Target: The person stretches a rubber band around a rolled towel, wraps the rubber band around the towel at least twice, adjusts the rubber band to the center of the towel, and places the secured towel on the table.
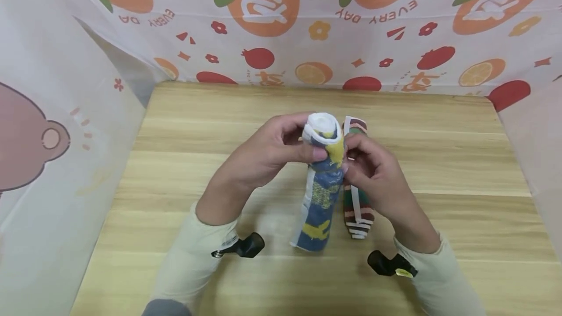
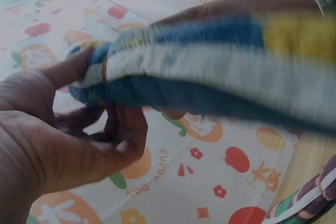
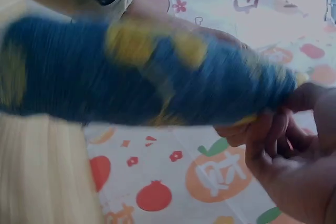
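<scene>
A blue-and-yellow knitted sock (image 1: 322, 194) with a white inner side hangs in front of me, its top end rolled into a coil. My left hand (image 1: 268, 152) holds the coil from the left, thumb across its front. From the other side my right hand (image 1: 377, 174) pinches the coil's right edge between thumb and fingers. Both wrist views show the sock (image 2: 184, 72) blurred, its far end gripped by fingertips. Behind the right hand, a striped sock (image 1: 359, 216) with a white strip along it lies on the table, partly hidden.
The wooden table (image 1: 197, 111) has light grain. A fruit-printed cloth (image 1: 281, 52) hangs at its back edge, and a pale cloth (image 1: 52, 238) stands along the left. Black wrist cameras sit on both cream sleeves (image 1: 189, 252).
</scene>
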Motion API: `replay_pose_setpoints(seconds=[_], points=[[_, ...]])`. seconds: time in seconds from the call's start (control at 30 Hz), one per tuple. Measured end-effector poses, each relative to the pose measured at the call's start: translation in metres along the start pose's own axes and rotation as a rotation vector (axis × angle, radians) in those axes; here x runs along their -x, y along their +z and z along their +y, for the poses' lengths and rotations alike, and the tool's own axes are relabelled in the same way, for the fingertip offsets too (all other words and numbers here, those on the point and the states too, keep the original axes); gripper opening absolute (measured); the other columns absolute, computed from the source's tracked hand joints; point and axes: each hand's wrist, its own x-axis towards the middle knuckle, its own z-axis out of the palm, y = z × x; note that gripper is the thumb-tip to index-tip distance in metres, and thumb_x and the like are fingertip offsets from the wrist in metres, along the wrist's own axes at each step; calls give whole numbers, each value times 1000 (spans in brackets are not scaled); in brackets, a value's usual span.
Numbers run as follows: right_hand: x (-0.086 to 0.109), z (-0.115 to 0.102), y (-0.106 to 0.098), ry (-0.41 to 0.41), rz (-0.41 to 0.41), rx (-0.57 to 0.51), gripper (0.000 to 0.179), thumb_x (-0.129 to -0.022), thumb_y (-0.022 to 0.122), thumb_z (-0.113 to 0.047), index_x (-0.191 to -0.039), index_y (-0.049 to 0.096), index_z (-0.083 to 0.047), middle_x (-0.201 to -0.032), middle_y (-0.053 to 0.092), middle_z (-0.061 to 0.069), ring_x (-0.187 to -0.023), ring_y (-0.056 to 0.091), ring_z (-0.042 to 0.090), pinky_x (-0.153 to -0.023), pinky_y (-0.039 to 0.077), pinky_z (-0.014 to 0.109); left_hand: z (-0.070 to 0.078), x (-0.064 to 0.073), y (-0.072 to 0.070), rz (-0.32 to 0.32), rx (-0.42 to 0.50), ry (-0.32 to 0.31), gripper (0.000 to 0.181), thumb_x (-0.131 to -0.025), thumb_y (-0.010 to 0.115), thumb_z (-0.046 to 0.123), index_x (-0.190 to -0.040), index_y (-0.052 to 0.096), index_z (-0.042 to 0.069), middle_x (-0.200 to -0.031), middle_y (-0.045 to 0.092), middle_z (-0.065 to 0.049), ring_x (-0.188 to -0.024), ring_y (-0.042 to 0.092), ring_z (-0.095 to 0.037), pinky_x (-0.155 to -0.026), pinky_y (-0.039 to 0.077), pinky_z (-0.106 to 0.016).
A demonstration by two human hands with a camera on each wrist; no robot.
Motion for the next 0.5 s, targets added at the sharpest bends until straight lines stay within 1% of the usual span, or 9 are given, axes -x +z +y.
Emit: replay_pose_setpoints(seconds=[0.03,0.07,0.1,0.17,0.27,0.33,0.37,0.43,0.5], points=[[1,-1,1,-31,37,38,14,-98,57,3,-109,61,-2,-101,57,4,-83,56,13,-67,54,19,1,1,1,21,-18,-7,46,-93,74,12,-134,59,-4,-124,65,-13,-112,60,-23,-98,53,-37],[1,-2,2,-76,69,88,10,-99,59,0,-108,62,1,-100,58,4,-83,56,13,-68,53,19,3,1,3,47,-38,-20,41,-94,72,8,-132,60,-4,-120,65,-12,-109,60,-22,-95,55,-36],[1,-3,4,-128,92,148,9,-100,60,-2,-106,62,3,-99,59,5,-82,55,12,-68,51,18,4,2,4,74,-55,-27,39,-94,70,5,-131,61,-3,-119,65,-12,-107,61,-22,-93,56,-36],[1,-6,6,-256,121,307,20,-102,63,-14,-102,64,6,-95,61,6,-80,54,11,-67,47,17,6,3,7,126,-87,-39,35,-96,67,0,-130,62,-2,-118,67,-13,-103,63,-22,-89,57,-35],[-1,-11,10,-405,122,538,31,-102,64,-27,-99,68,4,-93,63,8,-79,57,10,-66,48,13,8,3,11,191,-130,-64,32,-97,66,0,-129,63,-1,-115,69,-15,-98,66,-20,-88,58,-32],[0,-14,11,-447,115,671,33,-103,63,-31,-98,70,1,-95,65,9,-80,60,11,-66,52,12,10,4,14,235,-155,-88,29,-98,67,4,-127,65,1,-113,72,-14,-96,68,-20,-88,58,-31],[0,-15,12,-456,113,721,33,-103,62,-31,-98,71,1,-97,66,9,-82,62,13,-66,54,13,10,5,16,257,-169,-105,29,-98,68,7,-126,65,2,-112,73,-13,-95,69,-19,-89,58,-31],[2,-16,12,-452,108,789,35,-103,61,-32,-98,72,0,-99,68,9,-83,61,14,-67,55,14,12,6,21,302,-187,-140,28,-97,70,11,-124,67,4,-110,75,-11,-94,72,-20,-91,58,-31],[2,-17,11,-445,90,829,36,-104,58,-33,-98,72,-1,-98,68,8,-83,59,14,-66,53,14,12,6,25,340,-194,-164,27,-96,72,13,-121,69,6,-108,76,-10,-93,73,-21,-91,58,-32]])
